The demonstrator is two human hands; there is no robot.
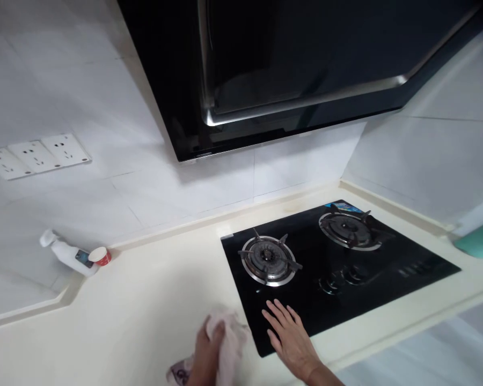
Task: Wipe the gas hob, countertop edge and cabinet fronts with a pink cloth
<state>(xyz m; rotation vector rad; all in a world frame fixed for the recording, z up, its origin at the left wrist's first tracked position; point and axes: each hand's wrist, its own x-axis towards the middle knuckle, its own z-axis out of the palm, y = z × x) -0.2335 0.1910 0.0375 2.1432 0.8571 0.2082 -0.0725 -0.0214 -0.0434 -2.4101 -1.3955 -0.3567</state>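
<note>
My left hand [209, 343] is closed around a crumpled pale pinkish cloth [230, 343], held on the countertop [156, 289] just left of the stove. Part of the cloth with a dark print hangs out below the wrist. My right hand [287, 332] lies with fingers spread on the near left corner of the black glass gas stove [306, 289], holding nothing. Beyond its fingertips is the left burner [268, 256] with its dark pan support. The right burner [349, 228] sits farther back, and two control knobs [342, 279] are in front of the burners.
A black range hood [306, 69] overhangs the stove. At the wall on the left stand a white spray bottle [70, 254] and a red paper cup [100, 256]. Wall sockets [36, 156] are above them. Something green [481, 239] is at the right edge.
</note>
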